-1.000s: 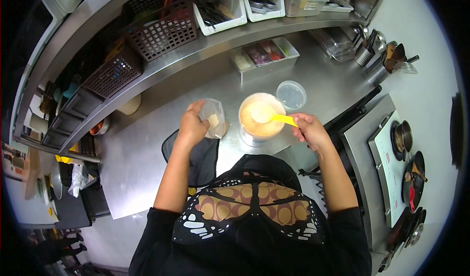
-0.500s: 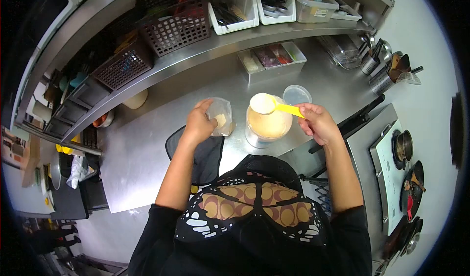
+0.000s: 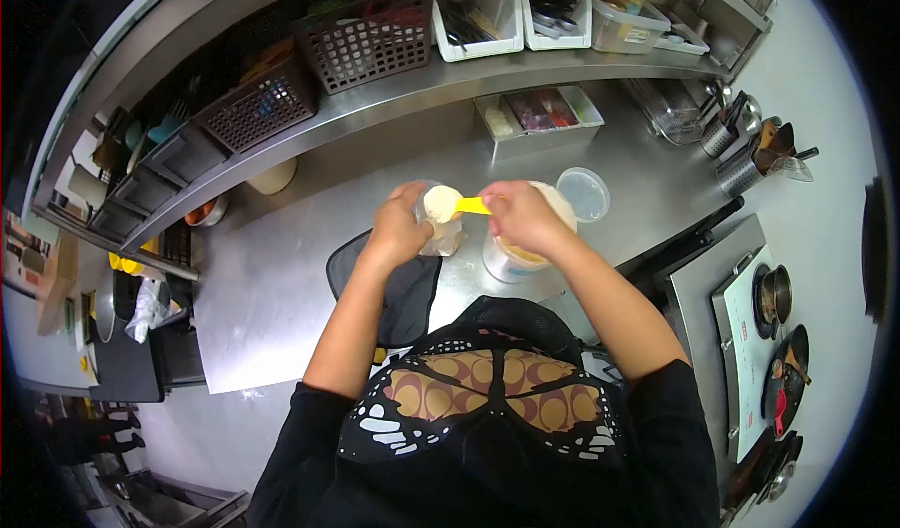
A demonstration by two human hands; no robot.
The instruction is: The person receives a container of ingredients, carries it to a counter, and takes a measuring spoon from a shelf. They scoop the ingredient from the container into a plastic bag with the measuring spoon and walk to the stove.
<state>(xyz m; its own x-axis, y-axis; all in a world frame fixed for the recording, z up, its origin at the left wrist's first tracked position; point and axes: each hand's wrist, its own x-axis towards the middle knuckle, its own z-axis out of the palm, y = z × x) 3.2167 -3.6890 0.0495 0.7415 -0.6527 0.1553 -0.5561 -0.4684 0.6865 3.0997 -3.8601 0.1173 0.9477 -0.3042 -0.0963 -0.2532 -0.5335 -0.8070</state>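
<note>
My right hand (image 3: 521, 214) grips the yellow handle of a measuring scoop (image 3: 472, 207), whose bowl is heaped with pale powder (image 3: 442, 204). That bowl is at the mouth of a clear plastic bag (image 3: 448, 238), which my left hand (image 3: 400, 226) holds from its left side. Some powder shows inside the bag. Beneath my right forearm stands a round plastic tub (image 3: 513, 264) of the same pale powder, partly hidden by the hand. Behind it, to the right, a clear round lid (image 3: 583, 194) lies on the steel counter.
A dark folded cloth (image 3: 408, 298) lies by my left forearm. At the back sits a container of chopped ingredients (image 3: 539, 123). Dark baskets (image 3: 366, 41) line the shelf above. On the right are utensil holders (image 3: 741, 172) and a white cooktop (image 3: 741, 341) with pans.
My right hand has carried the full scoop left, from above the tub to the bag's mouth. My left hand still holds the bag. The whole view has shifted slightly.
</note>
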